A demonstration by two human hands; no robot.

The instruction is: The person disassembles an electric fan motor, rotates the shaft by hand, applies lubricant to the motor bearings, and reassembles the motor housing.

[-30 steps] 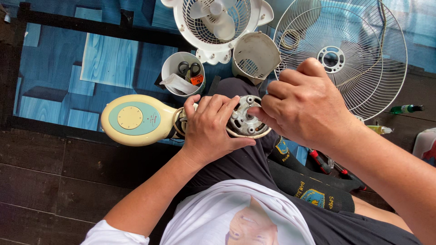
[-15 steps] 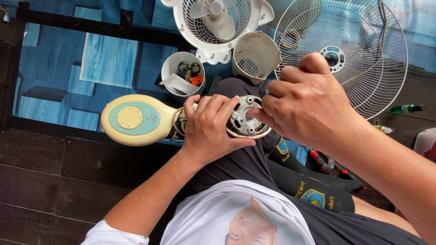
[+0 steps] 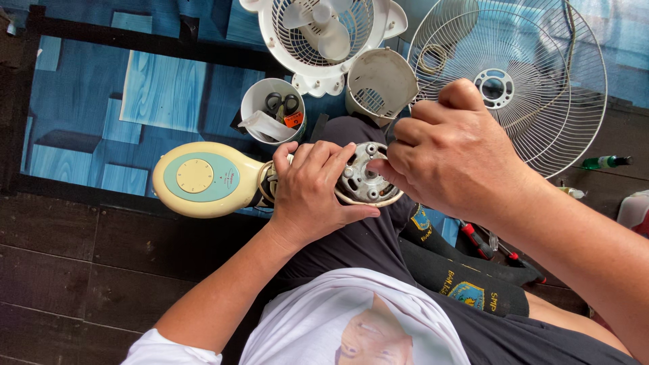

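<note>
The wire fan guard (image 3: 534, 88) lies at the far right of the floor, a small white fan (image 3: 324, 34) beside it at the far edge. The fan motor (image 3: 365, 174) rests on the person's lap, joined to the cream fan base (image 3: 203, 179). The left hand (image 3: 311, 192) wraps closed around the motor body. The right hand (image 3: 453, 155) has its fingers pinched narrow at the motor face; what they hold is hidden. If the grip loosens, the motor may roll off the knee. Compared with one second ago, the right hand has shifted only slightly
</note>
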